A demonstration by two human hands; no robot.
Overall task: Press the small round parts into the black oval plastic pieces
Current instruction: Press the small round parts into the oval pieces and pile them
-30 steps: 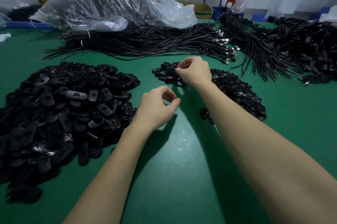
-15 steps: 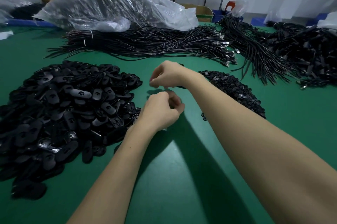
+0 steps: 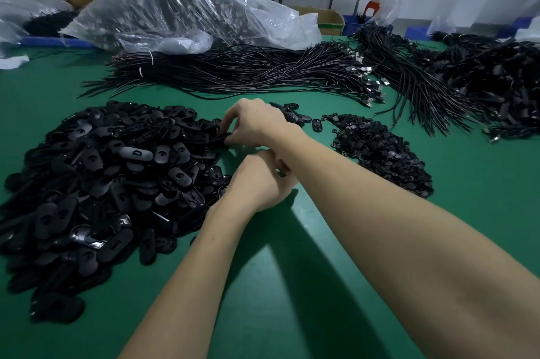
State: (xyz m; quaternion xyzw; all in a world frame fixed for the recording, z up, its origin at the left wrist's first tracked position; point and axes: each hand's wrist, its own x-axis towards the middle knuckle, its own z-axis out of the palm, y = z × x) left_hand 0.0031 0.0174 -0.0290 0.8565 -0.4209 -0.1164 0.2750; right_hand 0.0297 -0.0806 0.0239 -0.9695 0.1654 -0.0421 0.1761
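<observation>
A big heap of black oval plastic pieces [image 3: 102, 177] covers the left of the green table [image 3: 467, 212]. A smaller heap of small round parts [image 3: 380, 151] lies to the right. My right hand [image 3: 254, 122] reaches across to the big heap's right edge and pinches one black oval piece [image 3: 220, 138] there. My left hand [image 3: 257, 183] sits just below it with curled fingers, partly under my right forearm; whether it holds anything is hidden. A few oval pieces [image 3: 292, 114] lie behind my right hand.
Long bundles of black cables [image 3: 248, 72] run across the table behind the heaps, with more tangled cables [image 3: 482, 81] at the right. A large clear plastic bag [image 3: 181, 7] sits at the back. One loose oval piece [image 3: 316, 124] lies between the small group and the round parts.
My right hand left the small group of pieces at the centre back and swung left to the big heap, where it took hold of an oval piece. My left hand's fingers curled tighter.
</observation>
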